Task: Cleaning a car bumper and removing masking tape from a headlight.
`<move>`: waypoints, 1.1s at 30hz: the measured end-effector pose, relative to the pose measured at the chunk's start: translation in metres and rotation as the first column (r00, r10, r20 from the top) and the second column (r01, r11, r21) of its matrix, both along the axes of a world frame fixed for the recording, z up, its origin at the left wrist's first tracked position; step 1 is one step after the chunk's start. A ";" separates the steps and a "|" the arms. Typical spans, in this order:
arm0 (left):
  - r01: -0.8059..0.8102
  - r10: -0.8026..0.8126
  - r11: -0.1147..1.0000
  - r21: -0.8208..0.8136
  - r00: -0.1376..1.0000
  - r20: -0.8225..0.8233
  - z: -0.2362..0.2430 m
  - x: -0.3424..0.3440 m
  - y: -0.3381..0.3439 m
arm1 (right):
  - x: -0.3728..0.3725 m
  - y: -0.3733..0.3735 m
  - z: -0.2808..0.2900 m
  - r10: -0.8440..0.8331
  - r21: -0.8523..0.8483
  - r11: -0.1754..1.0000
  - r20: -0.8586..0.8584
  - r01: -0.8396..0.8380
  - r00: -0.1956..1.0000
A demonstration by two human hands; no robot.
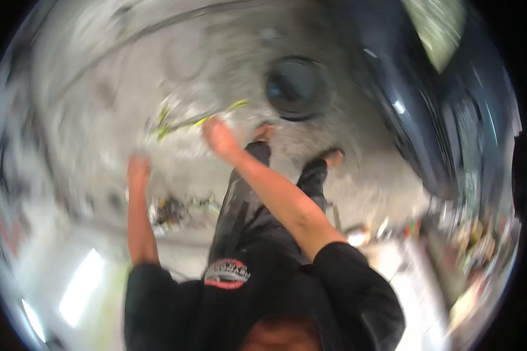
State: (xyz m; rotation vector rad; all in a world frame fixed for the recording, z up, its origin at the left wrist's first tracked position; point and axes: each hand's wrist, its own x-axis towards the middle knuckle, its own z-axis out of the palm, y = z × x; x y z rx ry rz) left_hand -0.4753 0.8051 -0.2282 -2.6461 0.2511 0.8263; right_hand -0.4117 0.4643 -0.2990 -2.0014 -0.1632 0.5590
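Note:
My left hand [138, 167] hangs low over the grey floor with the arm stretched forward; motion smears its fingers. My right hand [219, 137] reaches across in front of my legs. It looks curled, but blur hides its fingers. Just beyond its knuckles runs a long thin dark object with bright yellow-green parts [184, 123], wider and branching at its left end. Whether the right hand touches this object or only passes over it, I cannot tell. Ahead of my feet sits a round black tub or pan [297, 88] with a dark, shiny inside.
A dark, glossy vehicle [398, 99] fills the right side. Blurred clutter [181, 212] lies behind my left arm, and more mixed items [480, 245] are piled at the lower right. A dark line [123, 44] curves across the concrete floor [363, 193].

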 end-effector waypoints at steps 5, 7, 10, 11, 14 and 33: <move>-0.502 0.513 0.801 -0.327 0.856 -0.058 -0.046 0.042 -0.046 | -0.017 -0.063 -0.028 -0.352 -0.089 0.935 -0.095 0.345 0.931; -0.610 0.564 0.698 -0.376 0.791 -0.236 -0.078 0.067 -0.105 | -0.023 -0.090 -0.033 -0.342 -0.119 0.939 -0.186 0.324 0.921; -0.680 0.488 0.197 -0.706 0.693 -0.531 -0.090 0.050 -0.220 | -0.032 -0.124 -0.028 -0.258 0.123 0.945 -0.290 0.304 0.921; -0.659 0.478 0.064 -0.750 0.680 -0.557 -0.093 0.039 -0.266 | -0.033 -0.133 -0.024 -0.264 0.179 0.932 -0.256 0.314 0.930; -0.602 0.398 -0.069 -0.796 0.715 -0.575 -0.090 0.043 -0.358 | -0.041 -0.163 -0.014 -0.272 0.435 0.586 -0.690 0.684 0.671; 0.224 -0.216 0.464 -0.857 0.967 0.135 -0.314 0.097 -0.481 | -0.130 -0.619 -0.024 -0.306 -0.022 0.148 0.950 0.989 0.067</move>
